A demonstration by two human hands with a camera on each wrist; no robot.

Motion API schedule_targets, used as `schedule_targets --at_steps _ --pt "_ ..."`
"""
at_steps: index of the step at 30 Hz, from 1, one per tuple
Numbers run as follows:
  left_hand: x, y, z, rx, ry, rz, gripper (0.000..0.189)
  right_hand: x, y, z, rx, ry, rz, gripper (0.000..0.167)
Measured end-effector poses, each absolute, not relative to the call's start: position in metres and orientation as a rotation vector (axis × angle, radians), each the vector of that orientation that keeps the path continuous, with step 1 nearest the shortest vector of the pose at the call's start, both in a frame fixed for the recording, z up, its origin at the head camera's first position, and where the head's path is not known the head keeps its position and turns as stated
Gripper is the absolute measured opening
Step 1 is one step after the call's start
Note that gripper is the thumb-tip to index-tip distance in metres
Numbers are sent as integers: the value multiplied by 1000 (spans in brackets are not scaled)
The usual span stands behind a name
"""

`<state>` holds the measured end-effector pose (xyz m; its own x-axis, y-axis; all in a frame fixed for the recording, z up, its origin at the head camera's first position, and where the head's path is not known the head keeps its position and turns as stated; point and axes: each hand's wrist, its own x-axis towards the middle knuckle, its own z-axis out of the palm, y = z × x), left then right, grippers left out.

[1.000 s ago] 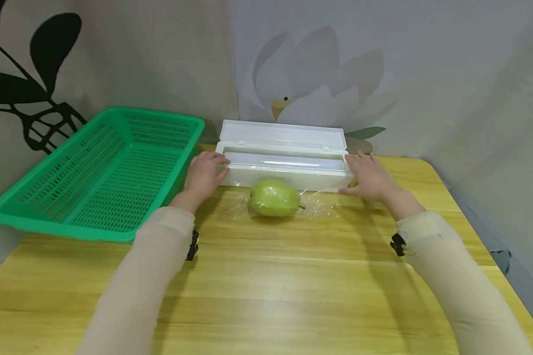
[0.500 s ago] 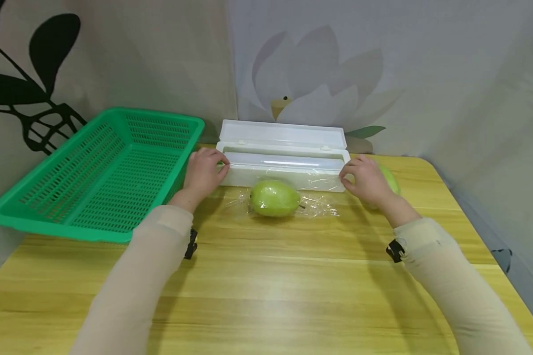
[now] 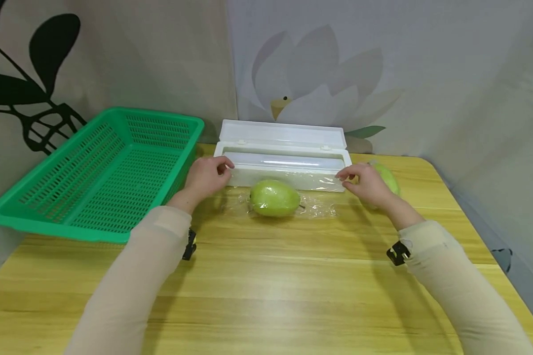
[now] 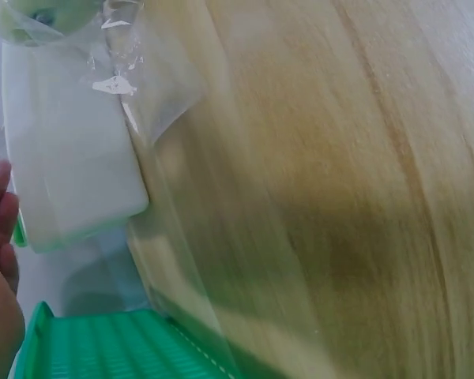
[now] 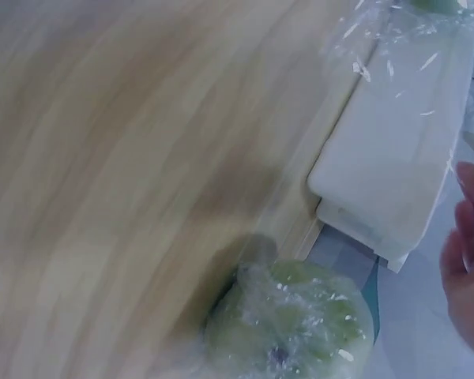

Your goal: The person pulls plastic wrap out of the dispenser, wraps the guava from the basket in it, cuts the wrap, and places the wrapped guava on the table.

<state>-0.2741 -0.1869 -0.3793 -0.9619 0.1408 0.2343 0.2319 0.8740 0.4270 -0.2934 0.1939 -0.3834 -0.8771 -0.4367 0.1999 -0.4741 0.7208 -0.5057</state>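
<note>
A white cling film box (image 3: 288,148) lies lengthwise at the back of the table, its lid raised and a film roll inside. Clear cling film (image 3: 322,206) hangs over its front and lies under a green pear (image 3: 274,198). At the box's left end my left hand (image 3: 206,176) pinches the film between thumb and fingers. My right hand (image 3: 366,183) pinches it at the right end. In the wrist views the fingers show only at the edge, with the film (image 4: 166,95) shiny and loose. Behind the right hand sits a second pear (image 5: 296,320), wrapped in film.
On the left stands a green plastic basket (image 3: 164,202) with slotted sides, close to my left forearm. The wooden table (image 3: 271,276) extends toward me. A patterned cloth wall (image 3: 169,59) rises just behind the box.
My right hand's spread fingers have come together on the film and moved slightly left. The left hand has shifted a little right and down. The film between them looks flatter; the pear has stayed put.
</note>
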Motion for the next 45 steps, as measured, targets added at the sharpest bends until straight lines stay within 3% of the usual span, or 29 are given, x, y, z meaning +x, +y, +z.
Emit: schedule_targets --at_steps 6,12,22,30,45 --pt "-276 -186 -380 -404 -2941 -819 28 -293 189 -386 754 -2879 1213 23" --pt "-277 -180 -379 -358 -2981 -853 36 -290 183 -387 773 -2769 1589 37" --pt "-278 -170 -377 -385 -2935 -868 21 -294 171 -388 592 -2873 1605 46" --pt "-280 -166 -375 -293 -2984 -862 34 -299 161 -390 499 -2902 1290 33" --pt "-282 -165 -375 -340 -2906 -973 20 -298 165 -388 448 -2865 1358 23"
